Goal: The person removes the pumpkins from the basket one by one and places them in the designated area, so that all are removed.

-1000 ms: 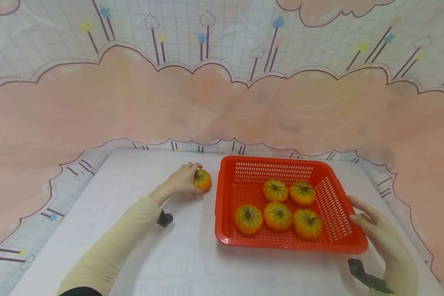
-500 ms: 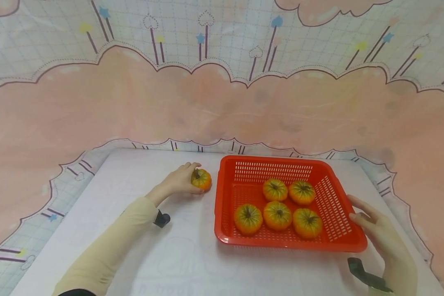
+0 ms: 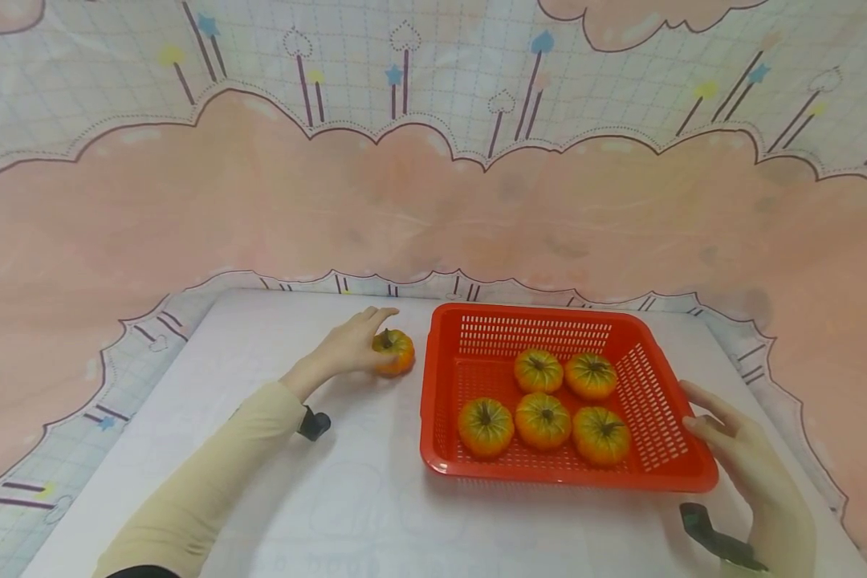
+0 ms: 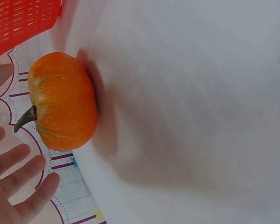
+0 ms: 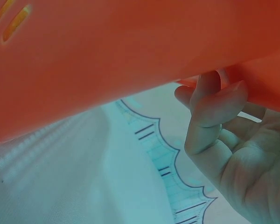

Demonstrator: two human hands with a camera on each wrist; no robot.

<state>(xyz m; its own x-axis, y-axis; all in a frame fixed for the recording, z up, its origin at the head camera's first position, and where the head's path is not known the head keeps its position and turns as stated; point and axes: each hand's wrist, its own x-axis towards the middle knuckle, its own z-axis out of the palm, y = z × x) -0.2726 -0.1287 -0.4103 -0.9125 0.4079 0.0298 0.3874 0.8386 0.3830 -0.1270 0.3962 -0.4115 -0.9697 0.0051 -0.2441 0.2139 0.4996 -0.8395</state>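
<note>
A small orange pumpkin (image 3: 400,353) with a dark stem stands on the white table, left of the red plastic basket (image 3: 549,477). My left hand (image 3: 348,343) is beside that pumpkin, thumb and fingers spread around its left side. In the left wrist view a gap shows between the fingers (image 4: 30,175) and the pumpkin (image 4: 67,102). Several similar pumpkins (image 3: 542,421) lie inside the basket in two rows. At the basket's right side, my right hand (image 3: 751,461) holds the rim; the right wrist view shows curled fingers (image 5: 219,109) under its edge.
White table (image 3: 354,498) extends in front and to the left of the basket. Behind it hangs a patterned cloth (image 3: 405,209) with pink clouds, which also borders the table's sides. Dark wrist-camera mounts (image 3: 314,423) sit on both wrists.
My left hand's fingers have spread and drawn slightly away to the left, letting go of the pumpkin, which stays on the table. The right hand and the basket have not visibly moved.
</note>
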